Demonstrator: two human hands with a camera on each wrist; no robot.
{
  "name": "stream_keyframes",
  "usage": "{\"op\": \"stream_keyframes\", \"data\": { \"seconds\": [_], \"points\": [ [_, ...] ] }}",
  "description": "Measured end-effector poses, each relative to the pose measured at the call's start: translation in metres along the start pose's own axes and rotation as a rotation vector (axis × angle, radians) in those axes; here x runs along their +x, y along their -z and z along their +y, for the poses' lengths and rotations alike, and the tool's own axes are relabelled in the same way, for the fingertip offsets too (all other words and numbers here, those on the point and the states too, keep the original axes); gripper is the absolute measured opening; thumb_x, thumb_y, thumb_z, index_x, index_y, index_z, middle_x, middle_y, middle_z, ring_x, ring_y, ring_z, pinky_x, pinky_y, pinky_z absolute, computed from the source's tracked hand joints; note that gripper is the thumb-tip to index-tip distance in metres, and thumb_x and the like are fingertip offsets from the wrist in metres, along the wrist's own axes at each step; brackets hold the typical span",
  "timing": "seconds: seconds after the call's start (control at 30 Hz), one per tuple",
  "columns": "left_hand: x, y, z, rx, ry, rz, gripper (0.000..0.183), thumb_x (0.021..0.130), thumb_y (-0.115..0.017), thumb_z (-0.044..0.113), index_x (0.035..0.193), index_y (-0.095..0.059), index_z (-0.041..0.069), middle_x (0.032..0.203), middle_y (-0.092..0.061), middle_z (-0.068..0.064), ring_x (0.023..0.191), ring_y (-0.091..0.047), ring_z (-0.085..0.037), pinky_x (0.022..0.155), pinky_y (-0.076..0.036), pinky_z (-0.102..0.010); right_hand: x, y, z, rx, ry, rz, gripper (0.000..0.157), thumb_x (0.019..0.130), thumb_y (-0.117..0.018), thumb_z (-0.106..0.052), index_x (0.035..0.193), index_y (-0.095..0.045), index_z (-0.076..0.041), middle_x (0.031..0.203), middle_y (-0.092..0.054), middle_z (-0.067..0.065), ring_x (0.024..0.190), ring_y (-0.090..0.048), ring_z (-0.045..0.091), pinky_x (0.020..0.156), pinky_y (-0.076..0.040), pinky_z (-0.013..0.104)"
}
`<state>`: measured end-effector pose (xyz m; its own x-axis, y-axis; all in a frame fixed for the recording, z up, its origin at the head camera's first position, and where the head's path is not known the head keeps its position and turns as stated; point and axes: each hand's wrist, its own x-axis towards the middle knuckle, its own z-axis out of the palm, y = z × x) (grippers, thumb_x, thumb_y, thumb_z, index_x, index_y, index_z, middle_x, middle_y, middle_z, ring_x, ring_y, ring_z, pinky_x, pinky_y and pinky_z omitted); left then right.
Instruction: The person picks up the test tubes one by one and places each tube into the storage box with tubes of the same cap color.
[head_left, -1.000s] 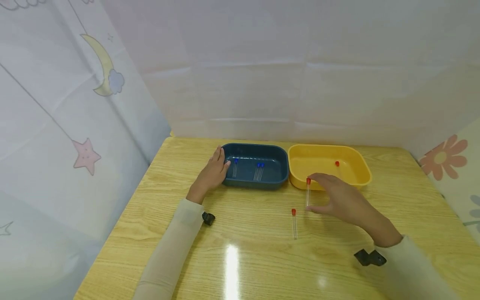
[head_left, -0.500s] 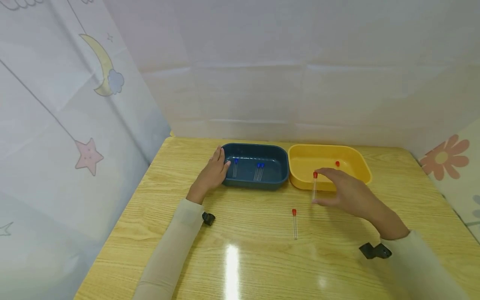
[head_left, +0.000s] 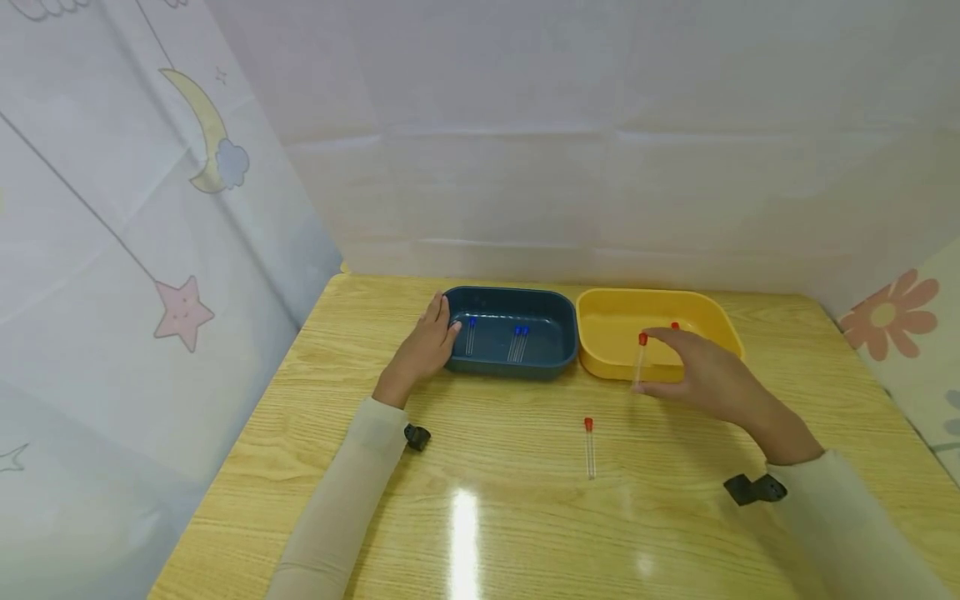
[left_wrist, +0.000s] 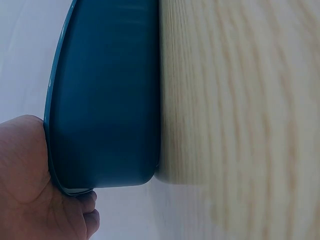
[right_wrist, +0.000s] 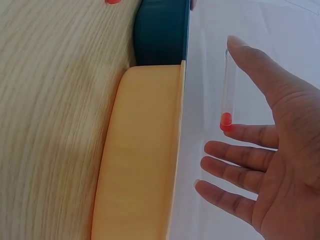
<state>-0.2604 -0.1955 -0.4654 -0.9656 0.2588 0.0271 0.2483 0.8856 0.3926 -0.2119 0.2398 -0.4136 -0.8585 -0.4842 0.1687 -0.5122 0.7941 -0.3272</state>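
My right hand pinches a clear test tube end to end, index finger at its red cap and thumb at the glass bottom. It hangs above the near rim of the yellow tray; the right wrist view shows the tube too, with the other fingers spread. My left hand grips the left end of the dark blue tray, thumb over the rim and fingers along the outside. Another red-capped test tube lies on the table before the trays.
Several blue-capped tubes lie in the blue tray. In the yellow one a red cap shows, partly hidden behind my right hand. The trays stand side by side on the wooden table, near its back edge, before a hanging white sheet.
My right hand has moved right and away from me with the tube, from the near side of the yellow tray to over its rim. The left hand has kept its place.
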Motion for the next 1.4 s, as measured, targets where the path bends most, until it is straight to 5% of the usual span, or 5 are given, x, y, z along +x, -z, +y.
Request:
{"op": "stream_keyframes", "data": {
  "seconds": [0.3,0.6,1.4],
  "points": [
    [0.001,-0.001,0.000,0.005,-0.003,0.005,0.066,0.114,-0.022,0.037,0.160,0.001,-0.004,0.168,0.014,-0.015,0.156,0.005,-0.027,0.125,-0.008,-0.047,0.007,0.009,0.009,0.002,-0.052,-0.018,0.092,0.082,-0.078,-0.060,0.144,-0.051,0.003,0.143,-0.052,0.030,0.126,-0.052,0.050,0.097,-0.045,0.067],
    [0.000,-0.001,-0.001,0.000,-0.006,0.000,0.066,0.113,-0.021,0.038,0.160,0.002,-0.003,0.168,0.014,-0.015,0.156,0.006,-0.027,0.125,-0.007,-0.047,0.015,0.015,0.028,-0.013,-0.088,-0.026,0.093,0.086,-0.073,-0.061,0.147,-0.046,0.003,0.138,-0.055,0.030,0.114,-0.060,0.049,0.083,-0.053,0.064],
    [0.002,-0.003,-0.004,-0.014,-0.006,0.001,0.066,0.113,-0.021,0.038,0.160,0.001,-0.003,0.168,0.014,-0.014,0.156,0.006,-0.026,0.125,-0.007,-0.045,0.044,0.016,0.061,0.000,-0.141,-0.080,0.097,0.088,-0.071,-0.063,0.149,-0.042,0.006,0.140,-0.052,0.036,0.119,-0.055,0.055,0.092,-0.046,0.068]
  ]
}}
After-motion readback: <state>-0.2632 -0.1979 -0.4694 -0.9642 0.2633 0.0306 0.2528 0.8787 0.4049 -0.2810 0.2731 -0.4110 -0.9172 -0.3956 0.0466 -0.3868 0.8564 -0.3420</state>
